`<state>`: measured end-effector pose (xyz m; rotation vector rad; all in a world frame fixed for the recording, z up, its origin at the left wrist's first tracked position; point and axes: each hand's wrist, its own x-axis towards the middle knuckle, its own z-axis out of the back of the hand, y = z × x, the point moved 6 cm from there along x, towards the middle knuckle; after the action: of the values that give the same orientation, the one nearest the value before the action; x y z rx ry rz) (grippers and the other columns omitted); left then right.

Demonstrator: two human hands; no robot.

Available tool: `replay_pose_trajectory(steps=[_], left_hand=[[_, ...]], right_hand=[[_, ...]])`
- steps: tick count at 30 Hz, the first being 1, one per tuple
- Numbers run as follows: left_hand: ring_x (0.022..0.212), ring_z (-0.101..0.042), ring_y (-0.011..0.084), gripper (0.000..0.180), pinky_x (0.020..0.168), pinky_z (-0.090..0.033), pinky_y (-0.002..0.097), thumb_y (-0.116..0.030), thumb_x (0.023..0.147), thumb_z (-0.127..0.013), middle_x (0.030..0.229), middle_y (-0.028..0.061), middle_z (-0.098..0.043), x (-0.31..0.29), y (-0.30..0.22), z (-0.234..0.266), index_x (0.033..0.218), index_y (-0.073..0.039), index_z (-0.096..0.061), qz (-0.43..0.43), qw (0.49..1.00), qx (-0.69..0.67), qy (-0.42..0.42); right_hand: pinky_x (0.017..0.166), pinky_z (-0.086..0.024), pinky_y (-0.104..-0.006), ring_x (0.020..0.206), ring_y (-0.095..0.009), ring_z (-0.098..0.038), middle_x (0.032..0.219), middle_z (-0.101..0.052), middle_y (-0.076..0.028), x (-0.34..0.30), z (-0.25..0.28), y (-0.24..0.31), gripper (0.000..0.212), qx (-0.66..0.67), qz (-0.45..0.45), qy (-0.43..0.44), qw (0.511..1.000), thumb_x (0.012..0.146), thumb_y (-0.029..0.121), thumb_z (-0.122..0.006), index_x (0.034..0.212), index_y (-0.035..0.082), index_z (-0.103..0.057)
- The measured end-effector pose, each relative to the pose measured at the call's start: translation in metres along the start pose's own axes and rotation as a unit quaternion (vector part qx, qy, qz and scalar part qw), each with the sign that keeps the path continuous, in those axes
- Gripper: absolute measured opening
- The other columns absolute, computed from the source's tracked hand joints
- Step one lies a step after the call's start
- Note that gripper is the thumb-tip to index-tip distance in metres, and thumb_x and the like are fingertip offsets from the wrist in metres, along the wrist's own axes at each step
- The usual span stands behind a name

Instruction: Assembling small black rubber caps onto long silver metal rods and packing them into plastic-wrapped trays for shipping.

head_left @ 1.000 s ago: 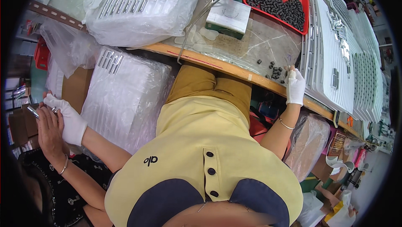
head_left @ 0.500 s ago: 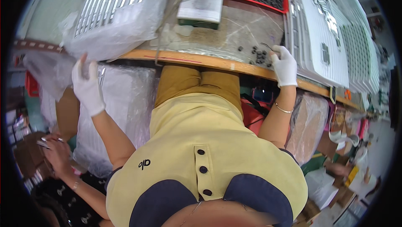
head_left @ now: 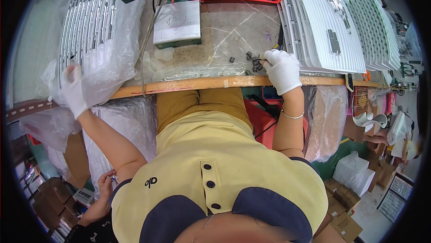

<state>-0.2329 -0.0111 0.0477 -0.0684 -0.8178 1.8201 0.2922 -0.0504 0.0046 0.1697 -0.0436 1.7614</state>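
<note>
My left hand (head_left: 74, 91), in a white glove, is over the near end of the plastic-wrapped silver tubes (head_left: 92, 12). Its fingertips are pinched together, with a small dark bit showing just above them; what it holds is too small to tell. In my gloved right hand (head_left: 283, 70) is a thin dark tool that looks like tweezers (head_left: 257, 58). The tool's tip points in among several loose short black cylindrical pieces (head_left: 249, 55) near the table's wooden front edge.
A red tray (head_left: 233, 0) full of black pieces stands at the back. A white-topped green box (head_left: 177, 21) sits left of centre, and a cable (head_left: 146, 59) runs to the edge. White ribbed trays (head_left: 334, 54) with metal parts lie right. Another person's hand (head_left: 105, 187) shows at lower left.
My left hand has moved forward onto the wrapped tubes, and its fingers have closed. My right hand has brought the tool down to the loose black pieces. The co-worker's hand has shifted right.
</note>
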Motion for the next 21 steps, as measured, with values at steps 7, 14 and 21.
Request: replay_pose_trajectory(steps=[7,14,21], left_hand=[[0.077,-0.061,0.0155,0.017,0.073,-0.05,0.0262,0.0,0.078,-0.065,0.09,0.007,-0.064,-0.113,-0.179,-0.073,0.094,-0.004,-0.06,-0.115,0.897,-0.33,0.27],[0.062,-0.055,0.008,0.019,0.057,-0.045,0.0221,-0.003,0.075,-0.069,0.08,0.0043,-0.064,-0.138,-0.205,-0.143,0.093,-0.005,-0.062,-0.102,0.85,-0.4,0.327],[0.065,-0.057,0.0096,0.017,0.059,-0.046,0.0225,0.001,0.075,-0.066,0.078,0.0047,-0.062,-0.138,-0.224,-0.148,0.09,-0.004,-0.061,-0.167,0.869,-0.347,0.312]], right_hand=[[0.065,-0.041,-0.0358,0.07,-0.023,-0.059,0.072,-0.062,-0.003,0.01,0.041,0.017,0.007,0.191,0.05,-0.114,0.974,0.072,0.012,-0.068,0.077,0.013,-0.064],[0.066,-0.041,-0.0341,0.068,-0.021,-0.058,0.07,-0.06,-0.001,0.031,0.086,0.062,0.011,0.22,0.146,-0.156,0.952,0.068,0.01,-0.069,0.078,0.013,-0.063],[0.061,-0.043,-0.0372,0.067,-0.02,-0.06,0.07,-0.059,-0.003,0.043,0.083,0.071,0.006,-0.048,0.168,-0.063,0.983,0.073,0.022,-0.06,0.074,0.017,-0.06]])
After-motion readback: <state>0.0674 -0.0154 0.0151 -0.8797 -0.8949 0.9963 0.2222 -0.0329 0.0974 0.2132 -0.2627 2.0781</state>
